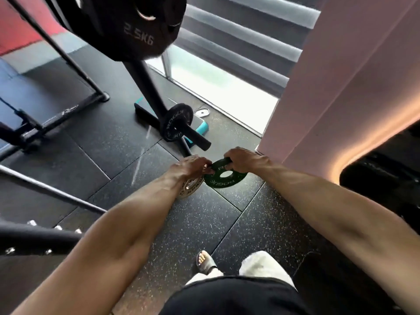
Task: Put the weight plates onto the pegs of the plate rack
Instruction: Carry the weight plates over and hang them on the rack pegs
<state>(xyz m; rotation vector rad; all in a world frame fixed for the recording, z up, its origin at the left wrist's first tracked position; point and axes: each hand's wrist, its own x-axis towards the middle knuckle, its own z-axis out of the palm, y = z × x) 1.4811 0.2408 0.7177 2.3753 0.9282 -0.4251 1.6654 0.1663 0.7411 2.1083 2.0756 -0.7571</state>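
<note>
A small green weight plate (223, 177) is held just above the floor; my right hand (244, 159) grips its far edge and the fingertips of my left hand (193, 165) pinch its left rim. A pale, silver-coloured small plate (191, 186) lies under my left wrist, partly hidden. The black plate rack (145, 80) stands ahead. Its low peg (197, 138) points toward me and carries one small black plate (176, 125). A large black 2.5KG plate (136, 30) hangs on an upper peg.
A pink wall (341, 92) rises on the right beside a floor-level window (218, 85). A teal-edged step (201, 128) lies behind the rack. Black frame bars (52, 192) cross the left side. My sandalled foot (205, 261) stands on the speckled rubber floor.
</note>
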